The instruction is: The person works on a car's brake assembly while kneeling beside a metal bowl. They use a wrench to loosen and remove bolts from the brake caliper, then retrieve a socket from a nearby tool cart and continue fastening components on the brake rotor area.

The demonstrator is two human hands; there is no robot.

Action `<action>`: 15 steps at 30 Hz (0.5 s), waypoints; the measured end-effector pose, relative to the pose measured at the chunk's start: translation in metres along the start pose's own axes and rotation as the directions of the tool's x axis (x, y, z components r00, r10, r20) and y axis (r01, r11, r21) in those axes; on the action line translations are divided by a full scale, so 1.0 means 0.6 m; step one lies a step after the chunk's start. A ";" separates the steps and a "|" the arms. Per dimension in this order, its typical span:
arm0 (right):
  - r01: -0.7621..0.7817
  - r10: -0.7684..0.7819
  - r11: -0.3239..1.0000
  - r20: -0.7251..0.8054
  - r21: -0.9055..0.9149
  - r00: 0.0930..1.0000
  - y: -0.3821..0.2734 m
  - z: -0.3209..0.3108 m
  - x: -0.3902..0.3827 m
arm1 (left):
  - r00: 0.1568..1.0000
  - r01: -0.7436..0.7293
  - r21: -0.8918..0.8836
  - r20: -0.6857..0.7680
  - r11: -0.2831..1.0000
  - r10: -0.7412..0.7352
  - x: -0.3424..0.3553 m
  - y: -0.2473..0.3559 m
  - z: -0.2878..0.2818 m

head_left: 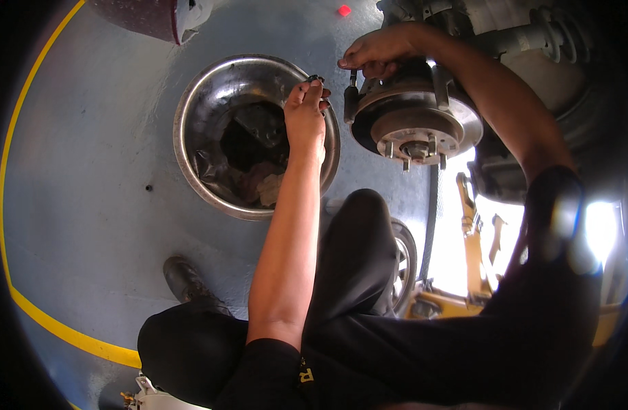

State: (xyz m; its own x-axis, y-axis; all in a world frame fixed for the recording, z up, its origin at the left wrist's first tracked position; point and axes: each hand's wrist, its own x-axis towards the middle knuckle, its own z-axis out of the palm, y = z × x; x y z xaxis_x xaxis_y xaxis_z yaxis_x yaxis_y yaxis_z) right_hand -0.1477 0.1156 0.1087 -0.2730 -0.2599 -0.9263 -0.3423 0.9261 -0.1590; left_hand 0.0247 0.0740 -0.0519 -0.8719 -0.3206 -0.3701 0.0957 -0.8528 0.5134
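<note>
My left hand (pixel 305 113) is over the right rim of a steel basin (pixel 185 137), its fingers closed on a small dark part (pixel 314 80). Inside the basin lie dark liquid or residue and pale scraps. To the right, my right hand (pixel 372 55) reaches over the top of the wheel hub assembly, its fingers closed around the upper end of a dark pin (pixel 351 96) at the side of the caliper bracket (pixel 440 85). Below the bracket are the brake disc (pixel 471 126) and hub with its studs (pixel 415 137).
A strut (pixel 515 42) and wheel well sit at upper right, a maroon panel (pixel 143 17) and small red object (pixel 344 10) at the top. A tyre (pixel 406 260) and yellow lift (pixel 472 260) stand behind my legs at right. A yellow floor line (pixel 75 335) curves along the left.
</note>
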 end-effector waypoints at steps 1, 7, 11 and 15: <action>0.000 0.000 1.000 0.015 0.008 1.000 0.002 -0.002 -0.002 | 1.000 0.003 0.001 0.001 1.000 -0.003 -0.002 0.004 0.002; 0.019 -0.019 0.991 -0.008 0.133 1.000 0.018 0.002 0.011 | 1.000 0.018 -0.009 -0.005 1.000 -0.018 -0.011 0.017 0.007; -0.005 0.007 1.000 -0.163 0.013 0.987 0.010 0.015 0.002 | 1.000 0.011 -0.014 0.009 1.000 -0.011 -0.009 0.013 -0.001; 0.041 -0.079 0.988 -0.255 -0.149 0.964 0.012 0.020 -0.004 | 0.999 0.016 0.006 0.032 1.000 -0.016 -0.014 0.019 -0.004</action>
State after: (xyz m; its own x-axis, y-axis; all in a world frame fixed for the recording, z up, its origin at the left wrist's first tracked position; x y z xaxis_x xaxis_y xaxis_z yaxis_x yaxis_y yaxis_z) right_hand -0.1388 0.1261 0.1059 -0.4657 -0.3930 -0.7929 -0.4832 0.8635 -0.1443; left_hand 0.0342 0.0657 -0.0450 -0.8884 -0.2932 -0.3533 0.0787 -0.8554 0.5119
